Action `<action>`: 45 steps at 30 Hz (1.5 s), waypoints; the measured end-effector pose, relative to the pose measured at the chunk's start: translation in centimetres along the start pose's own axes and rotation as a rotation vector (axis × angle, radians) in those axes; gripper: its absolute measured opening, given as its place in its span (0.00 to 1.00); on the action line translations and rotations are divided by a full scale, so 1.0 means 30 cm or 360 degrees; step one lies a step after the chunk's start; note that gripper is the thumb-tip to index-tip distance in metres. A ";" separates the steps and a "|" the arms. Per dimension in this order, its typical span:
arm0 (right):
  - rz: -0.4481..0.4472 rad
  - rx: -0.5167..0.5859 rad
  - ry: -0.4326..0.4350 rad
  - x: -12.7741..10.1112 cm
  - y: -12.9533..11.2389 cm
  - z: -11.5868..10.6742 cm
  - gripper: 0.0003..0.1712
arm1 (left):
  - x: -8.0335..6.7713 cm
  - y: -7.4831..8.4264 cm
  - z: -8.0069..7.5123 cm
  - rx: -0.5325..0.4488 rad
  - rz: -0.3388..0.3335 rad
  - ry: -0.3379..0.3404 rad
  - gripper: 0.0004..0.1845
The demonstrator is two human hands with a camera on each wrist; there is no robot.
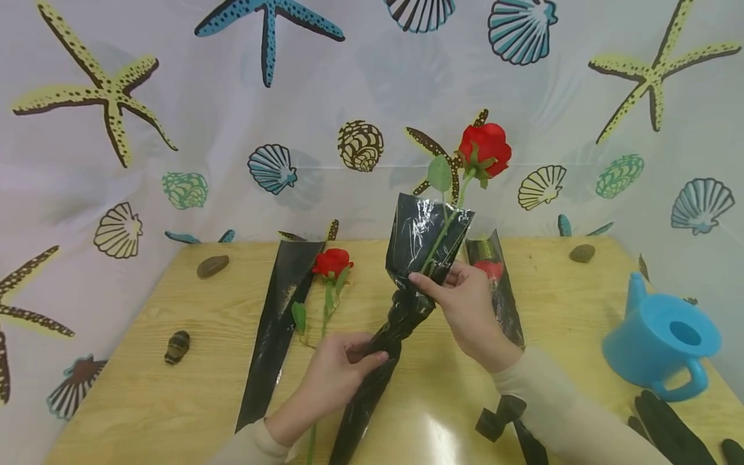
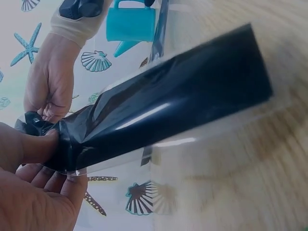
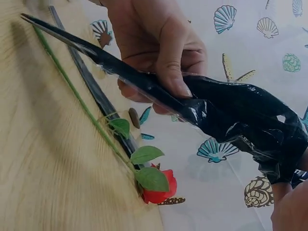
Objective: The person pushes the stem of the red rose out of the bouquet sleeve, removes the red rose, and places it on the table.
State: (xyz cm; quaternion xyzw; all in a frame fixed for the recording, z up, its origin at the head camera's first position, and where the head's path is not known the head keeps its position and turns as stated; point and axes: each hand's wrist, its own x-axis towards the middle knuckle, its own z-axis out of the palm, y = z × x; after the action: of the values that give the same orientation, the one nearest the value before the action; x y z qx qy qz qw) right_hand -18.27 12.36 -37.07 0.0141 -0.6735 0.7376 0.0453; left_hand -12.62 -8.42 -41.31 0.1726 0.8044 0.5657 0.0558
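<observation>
A red artificial rose [image 1: 485,152] stands tilted out of the flared top of a black plastic flower sleeve [image 1: 421,232] with a clear front. My left hand [image 1: 340,368] pinches the sleeve's lower part between thumb and fingers. Higher up, where the plastic is bunched and crumpled, my right hand [image 1: 467,307] grips its neck just under the rose's stem and leaf. In the left wrist view, the sleeve's flat lower end [image 2: 192,86] extends out over the table. The right wrist view has the left thumb [image 3: 173,72] pressed on the plastic.
Left of the hands lie another red rose [image 1: 332,263] and a flat black sleeve [image 1: 273,336]. A wrapped rose [image 1: 490,268] with a black bow [image 1: 501,416] lies behind the right arm. A blue watering can [image 1: 659,342], black gloves [image 1: 671,429] and stones [image 1: 212,266] are around the table.
</observation>
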 end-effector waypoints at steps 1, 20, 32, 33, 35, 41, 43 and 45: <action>0.0005 0.0000 -0.0003 -0.002 -0.002 0.003 0.19 | 0.002 0.003 -0.001 -0.0006 -0.0003 0.0008 0.04; -0.0071 0.0156 -0.0025 0.028 -0.120 -0.028 0.17 | -0.009 0.011 -0.021 0.0053 -0.0147 -0.0149 0.21; -0.0148 0.0212 0.0005 0.036 -0.115 -0.043 0.31 | -0.004 0.020 -0.020 -0.0008 -0.0108 -0.0101 0.16; -0.0156 0.0226 -0.0027 0.029 -0.109 -0.036 0.24 | -0.005 0.019 -0.018 -0.0045 -0.0116 -0.0090 0.12; -0.0178 0.0250 -0.0094 0.017 -0.094 -0.020 0.11 | -0.006 0.019 -0.017 -0.0110 -0.0121 -0.0054 0.09; -0.0176 0.0240 -0.0156 0.002 -0.064 0.005 0.26 | 0.001 0.028 -0.024 -0.0189 -0.0140 0.0053 0.12; -0.0143 0.0193 -0.0143 0.004 -0.059 0.005 0.22 | 0.006 0.025 -0.025 -0.0188 -0.0149 0.0042 0.13; -0.0112 0.0157 -0.0137 0.008 -0.059 0.003 0.18 | 0.010 0.019 -0.025 -0.0183 -0.0144 0.0007 0.13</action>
State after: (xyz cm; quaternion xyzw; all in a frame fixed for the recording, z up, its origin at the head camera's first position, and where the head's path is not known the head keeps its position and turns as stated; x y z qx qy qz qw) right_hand -18.36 12.42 -35.28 0.0716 -0.6368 0.7666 0.0413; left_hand -12.98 -8.82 -40.48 0.1314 0.7777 0.6082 0.0895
